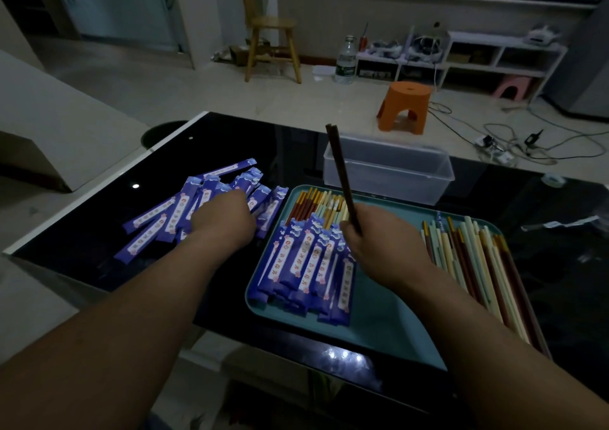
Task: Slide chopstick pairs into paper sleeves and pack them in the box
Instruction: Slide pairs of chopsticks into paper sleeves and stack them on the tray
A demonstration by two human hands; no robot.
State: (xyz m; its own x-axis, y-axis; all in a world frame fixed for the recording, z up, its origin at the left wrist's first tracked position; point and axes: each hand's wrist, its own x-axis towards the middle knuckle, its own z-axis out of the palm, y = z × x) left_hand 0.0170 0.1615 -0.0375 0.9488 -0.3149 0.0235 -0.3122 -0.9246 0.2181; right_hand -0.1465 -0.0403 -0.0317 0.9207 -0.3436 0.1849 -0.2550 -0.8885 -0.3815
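Right hand (374, 236): fingers curled round the lower end of a dark brown chopstick pair (341, 175), held upright over the teal tray (379, 314), tips pointing toward the clear box (395, 179). Left hand (224, 220): rests on the heap of empty blue paper sleeves (158, 222) on the black worktop (82, 241), left of the tray. Its fingers are hidden under the back of the hand, so I cannot tell whether they pinch a sleeve. Progress, judged: a row of sleeved pairs (306, 264) lies at the tray's left side, stick ends showing above the sleeve mouths, so sleeving is well under way. The box beyond the tray looks to hold nothing, so packing has probably not begun. A sizeable batch of loose chopsticks (478, 264), in cream, brown and pale tones, lies on the tray's right side, and many sleeves are unused. Writing: each sleeve carries a white strip with a column of characters and a round red mark, too small and dim to read.
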